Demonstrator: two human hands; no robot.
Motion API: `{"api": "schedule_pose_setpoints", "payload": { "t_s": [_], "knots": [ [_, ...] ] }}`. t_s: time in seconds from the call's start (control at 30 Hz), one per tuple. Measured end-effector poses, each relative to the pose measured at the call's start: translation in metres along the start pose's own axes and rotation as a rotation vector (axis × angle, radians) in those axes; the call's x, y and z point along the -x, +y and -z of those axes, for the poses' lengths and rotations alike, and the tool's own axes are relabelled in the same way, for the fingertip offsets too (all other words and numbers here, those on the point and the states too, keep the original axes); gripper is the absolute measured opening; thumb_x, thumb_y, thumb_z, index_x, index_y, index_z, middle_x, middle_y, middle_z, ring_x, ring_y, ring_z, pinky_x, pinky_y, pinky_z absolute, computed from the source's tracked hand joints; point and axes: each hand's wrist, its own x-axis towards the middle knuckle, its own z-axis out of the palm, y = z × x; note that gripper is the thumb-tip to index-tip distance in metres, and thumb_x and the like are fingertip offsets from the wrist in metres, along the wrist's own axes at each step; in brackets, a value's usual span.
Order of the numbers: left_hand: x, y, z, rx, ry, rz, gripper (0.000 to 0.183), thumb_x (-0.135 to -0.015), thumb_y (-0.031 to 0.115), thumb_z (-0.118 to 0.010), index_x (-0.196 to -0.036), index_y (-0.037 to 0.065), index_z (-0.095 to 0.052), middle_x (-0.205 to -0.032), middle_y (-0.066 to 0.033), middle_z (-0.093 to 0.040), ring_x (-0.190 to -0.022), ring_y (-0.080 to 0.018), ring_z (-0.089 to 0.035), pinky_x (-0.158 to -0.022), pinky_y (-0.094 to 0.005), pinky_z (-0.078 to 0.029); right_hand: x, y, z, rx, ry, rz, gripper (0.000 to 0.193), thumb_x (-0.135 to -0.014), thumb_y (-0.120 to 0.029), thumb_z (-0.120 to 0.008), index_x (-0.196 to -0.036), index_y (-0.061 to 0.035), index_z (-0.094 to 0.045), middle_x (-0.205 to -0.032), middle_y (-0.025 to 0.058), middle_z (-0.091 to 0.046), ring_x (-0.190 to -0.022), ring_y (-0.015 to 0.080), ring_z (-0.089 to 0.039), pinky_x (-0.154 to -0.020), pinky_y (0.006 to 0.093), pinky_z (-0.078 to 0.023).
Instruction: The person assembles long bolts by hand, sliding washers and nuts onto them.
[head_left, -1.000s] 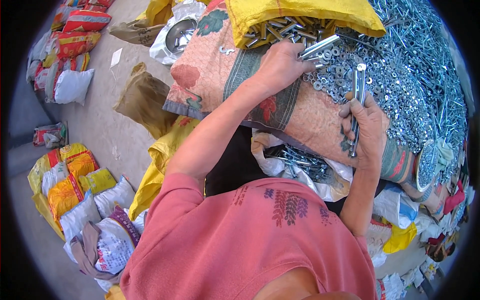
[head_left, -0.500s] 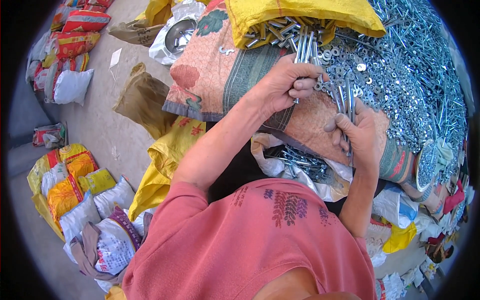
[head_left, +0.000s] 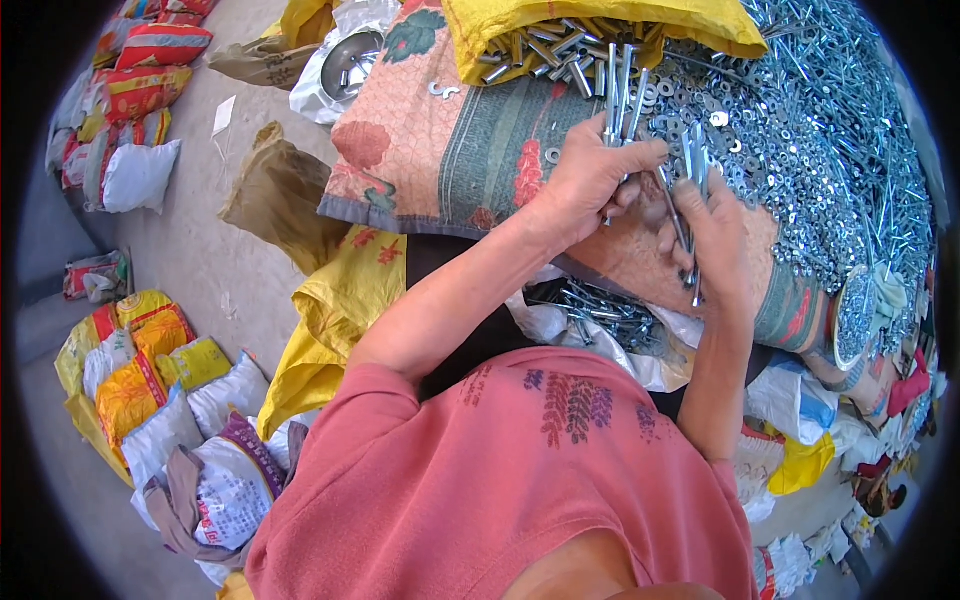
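My left hand [head_left: 585,185] is closed round several long metal bolts [head_left: 622,95], which stand up past the fingers. To its right, my right hand [head_left: 718,240] grips another bunch of long bolts [head_left: 696,150], their lower ends poking out below the fingers. The two hands are close together over a patterned cloth [head_left: 385,165], and one dark rod slants between them. Loose washers [head_left: 735,165] lie just beyond my right hand. Past my left hand, short metal tubes [head_left: 550,50] spill from the mouth of a yellow sack [head_left: 600,15].
A great heap of bolts [head_left: 850,130] covers the far right. Nearer me, an open white bag [head_left: 675,372] holds more bolts [head_left: 600,315]. A metal bowl [head_left: 345,65] sits at the far left, and filled sacks [head_left: 230,480] line the floor. A round container [head_left: 852,325] stands at right.
My hands have drawn closer together, the left tilting toward the right. The bolts in my right hand have risen slightly and lean more. Both hands keep their bunches.
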Motion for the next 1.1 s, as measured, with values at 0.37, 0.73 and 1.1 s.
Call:
{"api": "schedule_pose_setpoints", "payload": {
  "t_s": [0.37, 0.73, 1.1],
  "knots": [
    [-0.003, 0.002, 0.000, 0.255, 0.107, 0.017, 0.014, -0.084, 0.012, -0.062, -0.082, 0.004, -0.051, -0.060, -0.0020, -0.052, -0.041, -0.0055, -0.042, -0.033, -0.0189, -0.027, -0.019, -0.006, -0.006, 0.155, 0.453, 0.233, 0.028, -0.097, -0.027, -0.040, -0.087, -0.0016, -0.049, -0.065, 0.0059, -0.053, -0.054, 0.0127, -0.055, -0.049, 0.0268, -0.044],
    [-0.003, 0.012, -0.012, 0.494, 0.115, 0.103, 0.015, -0.088, 0.018, -0.058, -0.086, 0.004, -0.053, -0.076, -0.0068, -0.057, -0.056, -0.0097, -0.054, -0.039, -0.0188, -0.038, -0.022, 0.011, -0.009, -0.088, 0.634, 0.543, 0.027, -0.097, -0.025, -0.037, -0.097, -0.0006, -0.049, -0.070, 0.0024, -0.050, -0.059, 0.0088, -0.047, -0.056, 0.0225, -0.041],
    [-0.034, 0.010, 0.034, -1.338, 0.276, -0.553, 0.022, -0.076, 0.020, -0.065, -0.078, 0.002, -0.053, -0.065, -0.0122, -0.057, -0.059, -0.0276, -0.057, -0.058, -0.0376, -0.046, -0.020, 0.013, 0.000, 0.088, 0.566, 0.462, 0.023, -0.096, -0.019, -0.037, -0.104, 0.0007, -0.046, -0.070, 0.0085, -0.060, -0.045, 0.0078, -0.049, -0.040, 0.0196, -0.039]
  ]
}}
